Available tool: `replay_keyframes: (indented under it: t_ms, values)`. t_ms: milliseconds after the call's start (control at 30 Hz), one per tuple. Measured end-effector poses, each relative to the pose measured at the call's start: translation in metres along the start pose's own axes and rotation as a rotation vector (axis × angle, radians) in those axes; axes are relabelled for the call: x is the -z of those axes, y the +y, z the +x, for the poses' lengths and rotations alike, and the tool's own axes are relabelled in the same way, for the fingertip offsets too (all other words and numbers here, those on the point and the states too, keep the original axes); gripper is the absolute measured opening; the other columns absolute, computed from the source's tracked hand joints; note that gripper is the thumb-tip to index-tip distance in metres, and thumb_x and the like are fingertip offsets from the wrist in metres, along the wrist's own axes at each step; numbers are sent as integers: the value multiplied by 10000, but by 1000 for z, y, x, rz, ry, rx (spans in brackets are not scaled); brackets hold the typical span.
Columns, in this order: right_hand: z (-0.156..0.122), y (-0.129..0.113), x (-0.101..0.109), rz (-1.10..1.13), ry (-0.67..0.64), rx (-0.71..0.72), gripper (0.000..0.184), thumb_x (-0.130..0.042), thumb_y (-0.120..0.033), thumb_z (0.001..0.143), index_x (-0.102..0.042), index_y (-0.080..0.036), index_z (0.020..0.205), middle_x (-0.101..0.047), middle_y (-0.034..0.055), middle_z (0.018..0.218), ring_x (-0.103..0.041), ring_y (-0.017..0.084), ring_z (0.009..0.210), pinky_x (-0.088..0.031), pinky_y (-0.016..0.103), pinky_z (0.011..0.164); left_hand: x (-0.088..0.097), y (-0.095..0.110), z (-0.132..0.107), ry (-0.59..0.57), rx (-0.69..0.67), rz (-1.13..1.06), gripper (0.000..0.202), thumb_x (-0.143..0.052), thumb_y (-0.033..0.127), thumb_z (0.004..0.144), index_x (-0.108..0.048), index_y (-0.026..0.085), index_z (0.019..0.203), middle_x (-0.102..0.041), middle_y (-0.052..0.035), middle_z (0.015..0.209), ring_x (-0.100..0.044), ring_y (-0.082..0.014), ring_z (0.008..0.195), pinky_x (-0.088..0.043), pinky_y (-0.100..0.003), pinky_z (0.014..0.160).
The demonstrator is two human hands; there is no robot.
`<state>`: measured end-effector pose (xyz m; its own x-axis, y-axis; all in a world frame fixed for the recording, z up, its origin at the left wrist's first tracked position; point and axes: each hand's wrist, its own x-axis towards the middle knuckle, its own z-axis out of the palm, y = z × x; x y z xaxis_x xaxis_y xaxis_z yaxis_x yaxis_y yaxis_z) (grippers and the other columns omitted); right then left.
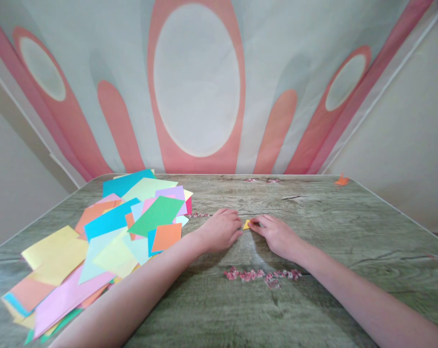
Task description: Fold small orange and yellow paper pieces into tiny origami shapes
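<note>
A small yellow piece of folded paper lies at the middle of the table, between my two hands. My right hand pinches its right edge between thumb and fingertips. Just left of the paper, my left hand rests with its fingers loosely bent and the thumb apart from them. It holds nothing that I can see, and its fingertips come close to the paper. The paper is too small to make out its folds.
Many-coloured paper sheets lie in a loose, overlapping pile on the left, partly behind my left forearm. A small orange folded paper figure stands at the far right corner of the wood-patterned table. A pink and grey printed backdrop hangs behind.
</note>
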<state>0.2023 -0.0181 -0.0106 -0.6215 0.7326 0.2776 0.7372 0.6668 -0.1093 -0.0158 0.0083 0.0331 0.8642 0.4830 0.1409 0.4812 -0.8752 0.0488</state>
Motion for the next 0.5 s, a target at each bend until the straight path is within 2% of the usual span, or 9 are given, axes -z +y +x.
replay_keyframes:
  t_ms: [200,500]
  values:
    - [1,-1,1,2,-10,-10,304,-380,-196,900,-553,-204,1149,-566,93,1047,-474,208,997,-408,358,849,4,-2,2,19,-10,-45,239,-410,193,850,-621,190,962,-610,-55,936,-519,-183,956,-358,-332,872]
    - [1,-3,4,5,-11,-22,305,-384,-183,898,-546,-211,1155,-564,86,1028,-467,202,993,-408,349,849,3,2,2,-38,-80,72,331,-477,107,755,-556,195,1064,-606,-58,971,-485,-199,1035,-297,-355,925]
